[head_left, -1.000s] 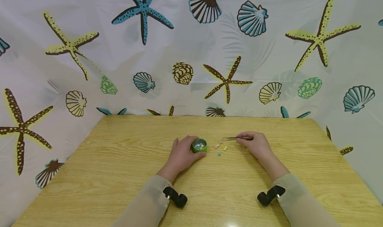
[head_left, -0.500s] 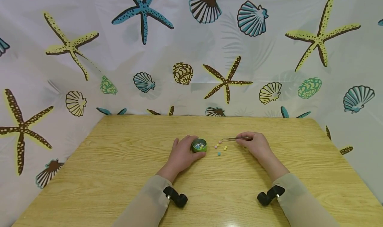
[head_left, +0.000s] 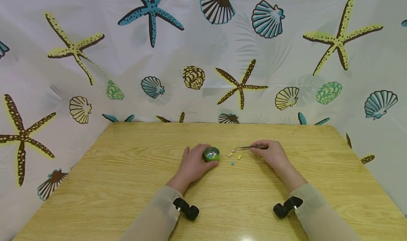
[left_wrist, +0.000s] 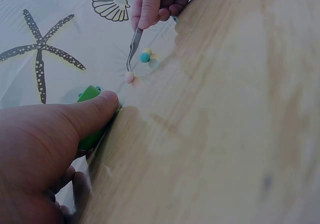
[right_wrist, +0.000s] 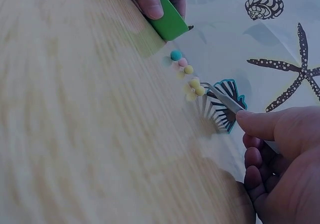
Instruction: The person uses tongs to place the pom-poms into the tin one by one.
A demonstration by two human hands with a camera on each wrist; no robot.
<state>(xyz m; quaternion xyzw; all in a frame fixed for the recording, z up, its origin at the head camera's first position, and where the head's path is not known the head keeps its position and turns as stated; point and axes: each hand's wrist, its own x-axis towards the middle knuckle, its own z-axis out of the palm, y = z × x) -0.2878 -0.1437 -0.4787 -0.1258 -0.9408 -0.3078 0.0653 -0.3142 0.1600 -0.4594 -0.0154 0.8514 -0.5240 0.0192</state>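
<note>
My left hand [head_left: 194,166] curls round a small green round container [head_left: 212,159], thumb at its near side and fingers at the far side. Blue and yellow balls lie inside its shiny interior. To the right, my right hand [head_left: 271,154] pinches metal tweezers [head_left: 246,147] with bent tips pointing left. Those tips meet a pink ball [left_wrist: 129,77] in the left wrist view. Near it on the table are another pink ball [head_left: 229,156], a blue ball [head_left: 233,163] and yellow balls [head_left: 239,157]. In the right wrist view, yellow balls [right_wrist: 199,90] overlap the tweezer tips.
The wooden table [head_left: 127,184] reaches back to a white cloth [head_left: 178,50] printed with starfish and shells. A black wrist mount [head_left: 187,209] sits on the left sleeve, and another black mount [head_left: 287,207] on the right one.
The tweezers have shifted slightly left, and the pink ball at their tips has moved slightly left toward the green container. The left hand keeps its grip in the same spot.
</note>
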